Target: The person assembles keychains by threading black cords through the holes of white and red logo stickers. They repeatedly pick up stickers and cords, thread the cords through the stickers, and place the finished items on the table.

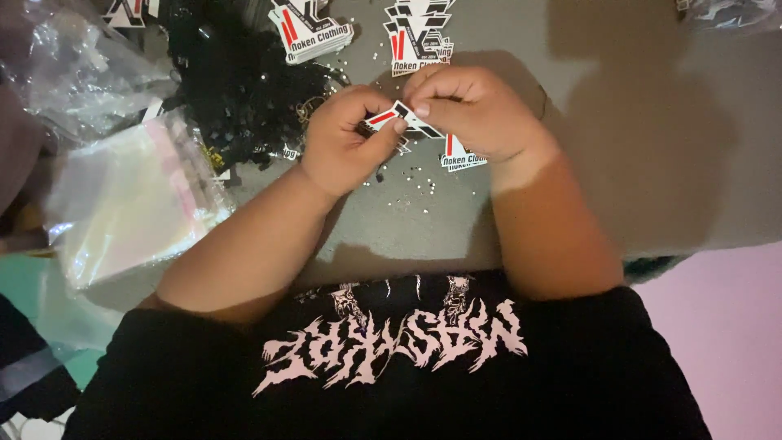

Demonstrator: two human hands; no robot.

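Red, white and black die-cut tag [397, 119], pinched edge-on between left hand [346, 138] and right hand [472, 110] above desk [619, 147]; probably light, thin, bendable; best gripped by rims.

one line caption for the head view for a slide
Both hands, left hand and right hand, pinch a die-cut tag over a grey table.

Both hands meet over the grey tabletop [652, 163], the left hand [346, 138] and right hand [472, 110] together pinching a small die-cut sticker in white, black and red [399, 118] in a fingertip grip. Two stacks of similar stickers [314, 33] lie farther off, a heap of black cords [236, 81] far left, and clear plastic sleeves [130, 195] to the left.
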